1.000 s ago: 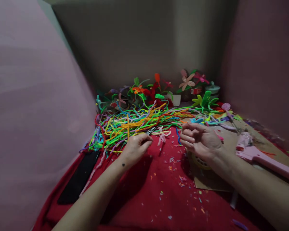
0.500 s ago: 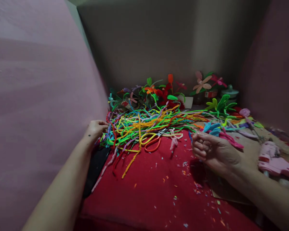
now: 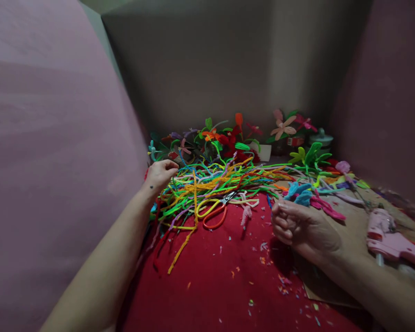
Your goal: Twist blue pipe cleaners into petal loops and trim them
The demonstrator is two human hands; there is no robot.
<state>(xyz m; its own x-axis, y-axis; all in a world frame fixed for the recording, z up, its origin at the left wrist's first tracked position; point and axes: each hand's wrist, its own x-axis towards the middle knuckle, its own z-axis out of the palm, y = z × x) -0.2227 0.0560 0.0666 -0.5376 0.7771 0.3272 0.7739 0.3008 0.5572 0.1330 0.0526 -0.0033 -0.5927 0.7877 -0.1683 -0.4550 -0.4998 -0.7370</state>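
- I am resting my left hand, fingers half-curled, on the pipe-cleaner pile to its right; grip unconfirmed.
- I am holding my right hand curled just behind a blue-pink twist; hold unconfirmed.
- Scissors are lying between both hands.

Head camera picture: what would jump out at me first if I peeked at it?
The big tangle of bright pipe cleaners in the middle of the red cloth grabs the eye first, with the left hand touching its left edge. Orange-handled scissors lie at its front edge, and a pink glue gun sits on the right, past the curled right hand.
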